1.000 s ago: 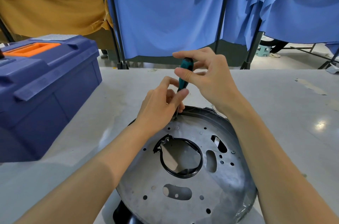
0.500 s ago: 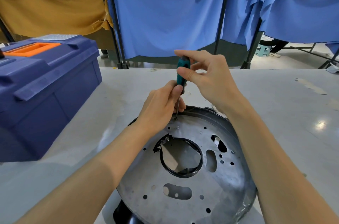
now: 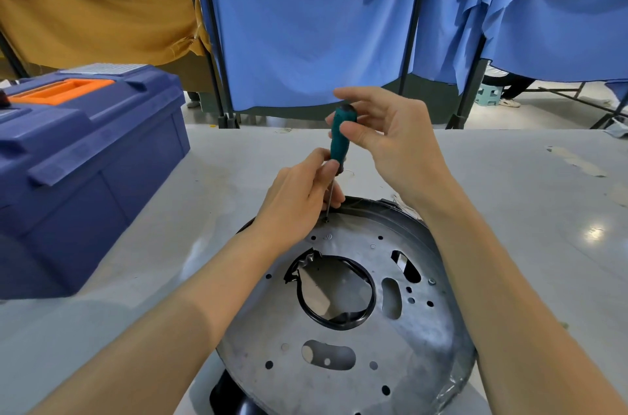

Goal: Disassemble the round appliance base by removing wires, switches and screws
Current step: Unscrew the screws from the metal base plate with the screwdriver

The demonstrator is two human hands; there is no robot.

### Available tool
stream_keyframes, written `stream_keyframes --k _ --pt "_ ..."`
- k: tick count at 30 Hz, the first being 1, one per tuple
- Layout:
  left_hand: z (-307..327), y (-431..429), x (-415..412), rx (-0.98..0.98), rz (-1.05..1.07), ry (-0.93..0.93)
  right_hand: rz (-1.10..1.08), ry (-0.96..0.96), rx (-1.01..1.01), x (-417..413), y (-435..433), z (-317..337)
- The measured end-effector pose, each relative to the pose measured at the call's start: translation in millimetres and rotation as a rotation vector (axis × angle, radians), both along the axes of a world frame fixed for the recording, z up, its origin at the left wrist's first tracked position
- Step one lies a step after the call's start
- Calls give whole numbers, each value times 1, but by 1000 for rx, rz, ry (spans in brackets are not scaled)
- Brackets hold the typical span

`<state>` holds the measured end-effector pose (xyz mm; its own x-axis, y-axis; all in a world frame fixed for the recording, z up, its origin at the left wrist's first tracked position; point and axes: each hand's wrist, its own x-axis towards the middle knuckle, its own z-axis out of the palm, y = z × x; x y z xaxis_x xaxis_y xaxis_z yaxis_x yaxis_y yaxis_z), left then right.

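Fingers of the right hand pinch the top of the teal screwdriver, thumb on the near side of the handle, forefinger arched over its cap. Down below, the left hand curls round the foot of the handle and the thin shank, thumb pressed just under the teal grip. The tool stands close to upright, tip set on a small screw at the far edge of the round appliance base. That base lies on the grey bench right in front of the person, perforated metal plate facing up, a black-rimmed round opening near its centre. Off to the left, well apart from the base, sits a blue toolbox with an orange handle. Blue curtains hang behind the bench, a mustard cloth beside them.
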<state>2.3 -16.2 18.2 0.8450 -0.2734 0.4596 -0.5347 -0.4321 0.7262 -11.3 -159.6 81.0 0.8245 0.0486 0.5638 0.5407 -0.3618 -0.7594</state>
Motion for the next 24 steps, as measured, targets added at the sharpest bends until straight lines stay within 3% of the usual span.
stream_keyframes --k 7,14,19,24 --pt "0 0 1 -67 27 21 11 1 -104 -2 3 -1" --pt "0 1 1 -9 -22 0 58 27 45 -2 0 -1" --pt "-1 1 1 -65 6 15 19 -3 -75 -3 4 -1" --pt "-1 1 1 -39 -35 3 47 26 30 -2 -1 0"
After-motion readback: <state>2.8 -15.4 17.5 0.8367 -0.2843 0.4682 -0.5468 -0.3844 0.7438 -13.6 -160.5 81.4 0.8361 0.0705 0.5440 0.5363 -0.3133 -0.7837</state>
